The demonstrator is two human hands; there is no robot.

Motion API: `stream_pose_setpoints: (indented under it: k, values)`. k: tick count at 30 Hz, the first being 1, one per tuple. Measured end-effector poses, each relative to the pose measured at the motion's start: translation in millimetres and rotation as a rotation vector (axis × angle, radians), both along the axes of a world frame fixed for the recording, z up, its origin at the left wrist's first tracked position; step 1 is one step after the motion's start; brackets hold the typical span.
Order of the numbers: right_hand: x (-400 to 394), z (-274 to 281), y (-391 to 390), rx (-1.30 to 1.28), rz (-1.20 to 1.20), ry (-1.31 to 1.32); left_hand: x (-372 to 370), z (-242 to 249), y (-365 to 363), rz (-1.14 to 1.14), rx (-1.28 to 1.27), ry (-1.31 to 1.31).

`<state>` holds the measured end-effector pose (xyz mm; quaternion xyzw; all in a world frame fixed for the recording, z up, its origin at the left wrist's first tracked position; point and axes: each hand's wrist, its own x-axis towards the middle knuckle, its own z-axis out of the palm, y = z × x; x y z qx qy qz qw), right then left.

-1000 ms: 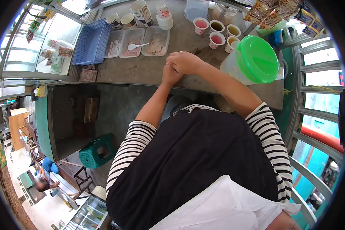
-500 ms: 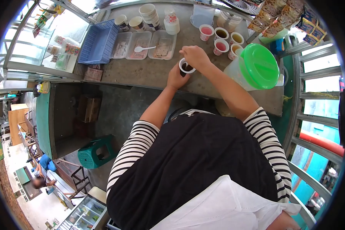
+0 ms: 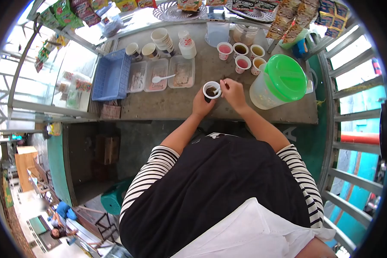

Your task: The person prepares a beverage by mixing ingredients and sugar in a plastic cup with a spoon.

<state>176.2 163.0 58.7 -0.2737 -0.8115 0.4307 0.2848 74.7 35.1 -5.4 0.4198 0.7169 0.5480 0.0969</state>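
Note:
My left hand [image 3: 202, 105] is wrapped round a small cup [image 3: 212, 84] with a white rim and dark liquid inside. At the cup's right side, my right hand [image 3: 233, 94] pinches a spoon [image 3: 216, 91]; its pale end dips into the liquid, and its handle is mostly hidden by my fingers. Behind the hands stand several filled paper cups, among them a pink one [image 3: 242, 64], a dark one [image 3: 240, 49] and an orange one [image 3: 258, 65].
To the right is a clear tub with a green lid [image 3: 288, 79]. Shallow plastic containers [image 3: 181, 72], one bearing a white spoon [image 3: 162, 78], sit left of the hands beside a blue basket [image 3: 110, 75]. Stacked cups [image 3: 161, 39] stand behind them. Sachets [image 3: 284, 26] hang above. A person [image 3: 64, 219] is at lower left.
My right hand has shifted from above the cup to its right side, uncovering the liquid and the spoon's end. The head view has tilted, showing more hanging packets at the top.

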Motion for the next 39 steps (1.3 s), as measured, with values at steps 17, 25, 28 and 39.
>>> stream_pose_setpoints:
  k: [17, 25, 28, 39]
  values:
    - [5, -4, -43, 0.278, -0.196, 0.124, -47, 1, -11, -0.433, -0.085, -0.284]
    - [-22, 16, -26, 0.395, 0.111, -0.102, -65, -15, -7, -0.504, -0.114, -0.141]
    - [-37, 23, -27, 0.456, 0.198, -0.218, -65, -24, -5, -0.517, -0.097, -0.315]
    - [-60, 17, -34, 0.823, 0.358, -0.333, -49, -12, -17, -0.34, -0.04, -0.066]
